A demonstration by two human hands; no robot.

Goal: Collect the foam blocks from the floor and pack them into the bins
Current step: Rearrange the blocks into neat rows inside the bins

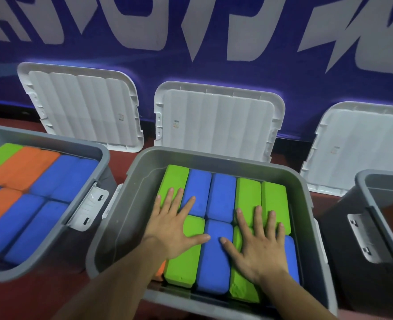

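Green and blue rectangular foam blocks (215, 252) fill the middle grey plastic bin (126, 218); left hand (176, 227) at nine o'clock and right hand (260, 244) at three o'clock press flat, fingers spread.

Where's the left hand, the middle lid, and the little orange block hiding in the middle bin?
left hand (172, 227): head view, back of the hand.
middle lid (218, 121): head view, ribbed centre panel.
orange block (160, 272): head view, the small corner that shows.

Not much of the person shows, just the arms. The left hand (174, 225) and right hand (257, 245) are bare with short-trimmed nails. The left forearm (112, 289) at 7 o'clock and right forearm (294, 296) at 5 o'clock are bare too.
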